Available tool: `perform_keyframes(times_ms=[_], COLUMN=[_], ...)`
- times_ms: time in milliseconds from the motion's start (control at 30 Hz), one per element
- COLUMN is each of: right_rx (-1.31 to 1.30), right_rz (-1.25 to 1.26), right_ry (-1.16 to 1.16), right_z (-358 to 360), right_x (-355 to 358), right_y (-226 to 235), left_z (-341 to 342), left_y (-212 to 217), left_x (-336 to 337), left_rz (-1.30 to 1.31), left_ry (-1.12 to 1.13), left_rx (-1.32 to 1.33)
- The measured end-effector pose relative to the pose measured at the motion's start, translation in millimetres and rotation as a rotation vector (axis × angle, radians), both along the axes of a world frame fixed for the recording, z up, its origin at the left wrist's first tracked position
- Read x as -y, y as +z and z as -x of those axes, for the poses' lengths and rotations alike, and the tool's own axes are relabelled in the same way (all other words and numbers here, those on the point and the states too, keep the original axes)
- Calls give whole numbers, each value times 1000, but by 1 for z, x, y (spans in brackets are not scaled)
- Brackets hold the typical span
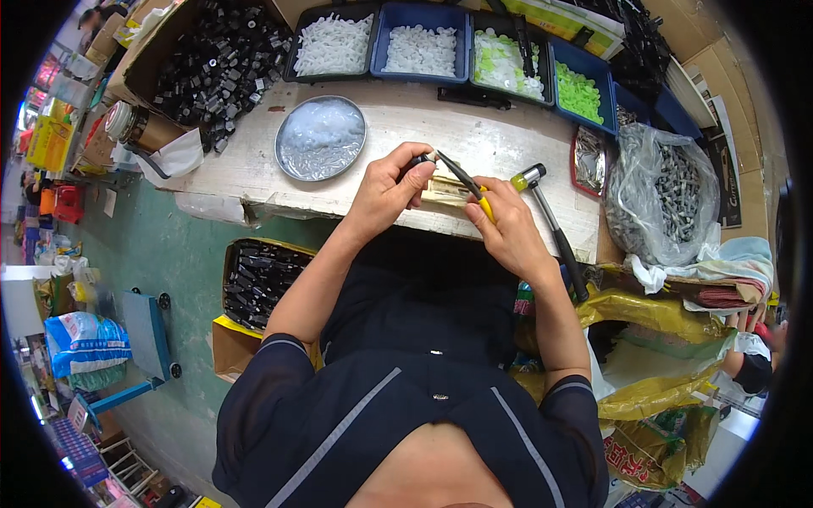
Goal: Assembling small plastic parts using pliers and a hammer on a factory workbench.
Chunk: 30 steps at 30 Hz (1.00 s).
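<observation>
Over the front of the white worktable [254, 173], my left hand [385, 190] is closed around a small black part [420, 158] with a pale tip, mostly hidden by the fingers. In my right hand [513, 227] is a pair of pliers [460, 174] with dark jaws and yellow grips. The jaws reach to the pale tip; whether they grip it I cannot tell. A light-coloured block [445, 193] lies on the table under the pliers. To the right of my right hand rests a hammer [556, 229] with a yellow-and-black head and black grip.
A round metal dish [320, 173] of clear jelly-like material stands left. Behind are a box of black parts [222, 72] and bins of white pieces [334, 44] and green pieces [578, 91]. Right, a clear bag [660, 195] holds metal parts. Below left stands a carton [237, 349] beside dark pieces.
</observation>
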State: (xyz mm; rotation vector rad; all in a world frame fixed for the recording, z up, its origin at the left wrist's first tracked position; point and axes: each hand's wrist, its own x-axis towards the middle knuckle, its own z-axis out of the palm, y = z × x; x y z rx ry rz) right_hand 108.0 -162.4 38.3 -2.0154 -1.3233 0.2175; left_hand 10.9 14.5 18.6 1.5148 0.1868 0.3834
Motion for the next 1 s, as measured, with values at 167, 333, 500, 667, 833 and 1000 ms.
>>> perform_keyframes(times_ms=[167,333,500,667,833,1000], right_rx=[43,55,67,15,129,105], right_rz=[19,77,113,196,182,238], right_ry=[23,23,87,164,324,371], right_z=[6,12,13,15,25,34], right_x=[-1,0,-2,4,2,5], right_y=[5,11,11,9,14,-1], left_z=[7,9,12,28,56,87], left_y=[5,2,5,5,-16,-32], left_x=[7,12,17,-9,-19,-11], left_rz=[-106,-294,-467,517,890,515], left_ry=[56,154,267,-309,-590,-430], left_rx=[13,72,104,-171,-148,-313])
